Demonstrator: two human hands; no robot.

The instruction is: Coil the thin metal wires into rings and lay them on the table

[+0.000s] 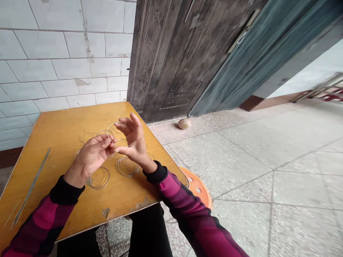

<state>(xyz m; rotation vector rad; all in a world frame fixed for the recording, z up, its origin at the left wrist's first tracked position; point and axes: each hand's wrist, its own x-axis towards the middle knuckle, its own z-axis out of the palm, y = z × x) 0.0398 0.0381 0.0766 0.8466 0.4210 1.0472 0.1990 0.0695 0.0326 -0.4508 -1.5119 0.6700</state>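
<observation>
Left hand pinches a thin wire loop between thumb and fingertips above a worn yellow surface, while the right hand is spread in a wide curve, thumb well apart from raised fingers. The loop arcs upward from the left fingertips toward the right fingers; from where I stand, I cannot tell whether those fingers touch it. Coiled wire rings lie beneath and around the hands, two of them nearer the person, a left coil and a right coil. Straight wires lie in a narrow bundle beyond the left sleeve. Shaping or adjusting the loop appears to be the step in hand; the next move seems to call for a steady left pinch and light right-hand guidance along the curve.
</observation>
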